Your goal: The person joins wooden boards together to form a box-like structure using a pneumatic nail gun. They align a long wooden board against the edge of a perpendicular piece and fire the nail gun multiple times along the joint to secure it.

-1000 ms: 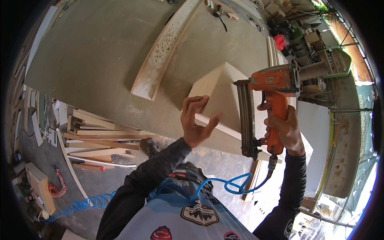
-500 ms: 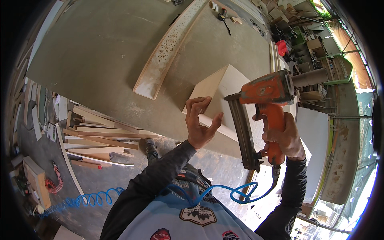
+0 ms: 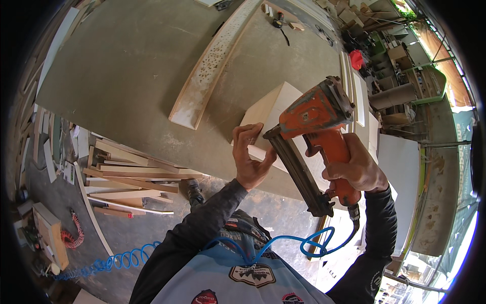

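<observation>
My right hand (image 3: 358,166) is wrapped round the grip of an orange pneumatic nail gun (image 3: 311,112) with a dark, slanted magazine. The nail gun's nose is over the near left edge of a pale wooden box (image 3: 260,110), just right of my left hand; I cannot tell whether it touches the wood. My left hand (image 3: 248,161) grips that edge, fingers curled over the top and thumb close to the nose. Much of the box is hidden behind the nail gun. A blue air hose (image 3: 273,237) runs from the base of the grip across my front.
The box stands on a large grey-brown worktable (image 3: 126,66). A long, shallow wooden channel (image 3: 202,81) lies left of it. Farther back sits a tape measure (image 3: 277,23). Wood strips (image 3: 134,177) are piled below the table's left side. Coiled hose (image 3: 124,260) hangs at lower left.
The nail gun in my right hand has moved left and tilted, bringing its nose close to my left hand at the box's edge. My left hand has barely moved.
</observation>
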A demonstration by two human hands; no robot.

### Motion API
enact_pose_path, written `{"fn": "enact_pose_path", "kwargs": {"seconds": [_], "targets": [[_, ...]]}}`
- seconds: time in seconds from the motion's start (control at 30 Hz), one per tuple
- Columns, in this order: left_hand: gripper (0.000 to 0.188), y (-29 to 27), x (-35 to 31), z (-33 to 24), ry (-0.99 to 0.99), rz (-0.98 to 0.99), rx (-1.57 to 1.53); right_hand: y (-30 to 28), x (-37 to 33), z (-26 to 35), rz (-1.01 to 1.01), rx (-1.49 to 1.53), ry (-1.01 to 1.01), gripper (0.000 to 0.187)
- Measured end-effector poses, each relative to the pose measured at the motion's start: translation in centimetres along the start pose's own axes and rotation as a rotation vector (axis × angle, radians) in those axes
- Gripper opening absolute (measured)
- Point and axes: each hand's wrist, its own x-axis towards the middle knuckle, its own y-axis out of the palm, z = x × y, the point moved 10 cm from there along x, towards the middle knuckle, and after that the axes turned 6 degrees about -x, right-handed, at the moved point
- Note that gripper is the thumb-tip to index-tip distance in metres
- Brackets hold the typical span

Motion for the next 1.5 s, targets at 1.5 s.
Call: {"fn": "enact_pose_path", "kwargs": {"seconds": [1.5], "targets": [[0.037,-0.9,2.1,0.1,0.000,0.190,0.000,-1.2,-1.8,-1.7,-0.185,0.071,-0.032,0.052]]}}
